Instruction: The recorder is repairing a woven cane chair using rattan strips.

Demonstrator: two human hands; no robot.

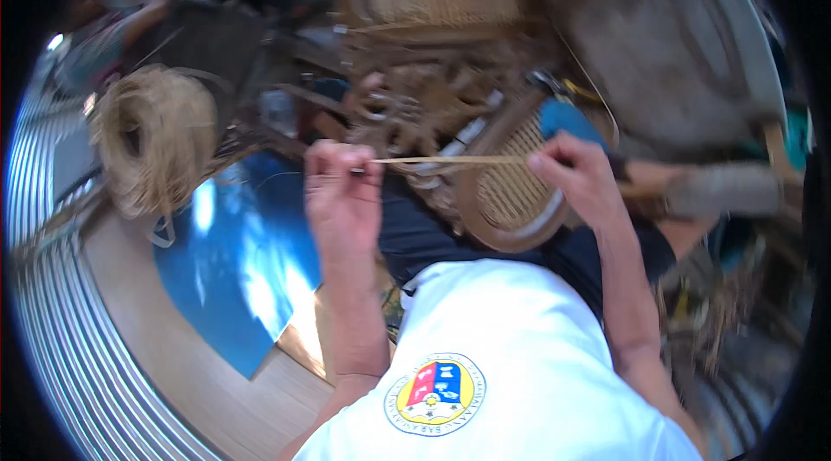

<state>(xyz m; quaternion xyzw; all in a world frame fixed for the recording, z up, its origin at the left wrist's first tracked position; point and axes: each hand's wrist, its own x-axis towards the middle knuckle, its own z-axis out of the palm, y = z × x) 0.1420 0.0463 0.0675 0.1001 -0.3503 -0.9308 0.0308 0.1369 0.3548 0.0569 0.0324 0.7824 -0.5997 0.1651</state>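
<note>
Woven cane chair frame [506, 193] resting on lap. Coil of cane [156, 141] at left, well apart. Left hand [342, 193] and right hand [576, 175], fingers closed, pinching thin cane strip [450, 160] stretched level between them, above frame.

A cane strip [450, 160] spans between both hands, woven chair seat [511, 193] beneath, fibre coil [156, 141] far left.

Matt cane strip [450, 160], prob. rattan
</note>
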